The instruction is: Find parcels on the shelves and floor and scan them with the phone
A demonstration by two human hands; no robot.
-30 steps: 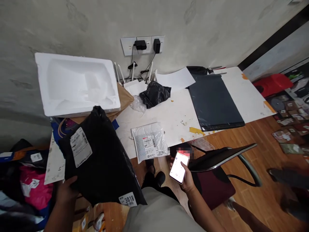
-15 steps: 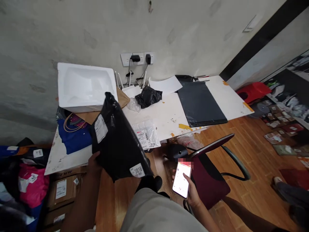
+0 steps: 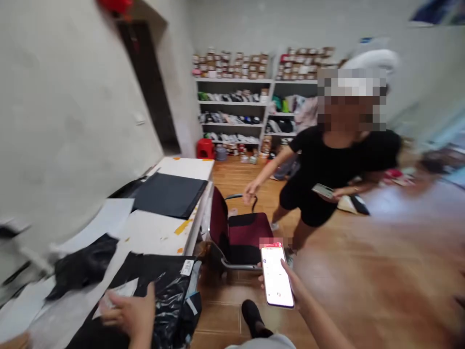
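The black parcel bag (image 3: pixel 160 291) lies flat at the near edge of the white table (image 3: pixel 152 232), the left hand (image 3: pixel 132 312) spread open on top of it, grasping nothing; keep that palm pressing evenly so the glossy film cannot slide. The right hand (image 3: pixel 290 286) grips a lit phone (image 3: pixel 277 276). The bag's corner sticker (image 3: pixel 187 267) and white shipping label (image 3: pixel 119 293) are probably printed, but blur makes them unreadable.

A maroon chair (image 3: pixel 238 232) beside the white table (image 3: pixel 189 169); a person in black (image 3: pixel 327 165) near stocked shelves (image 3: pixel 232 97)
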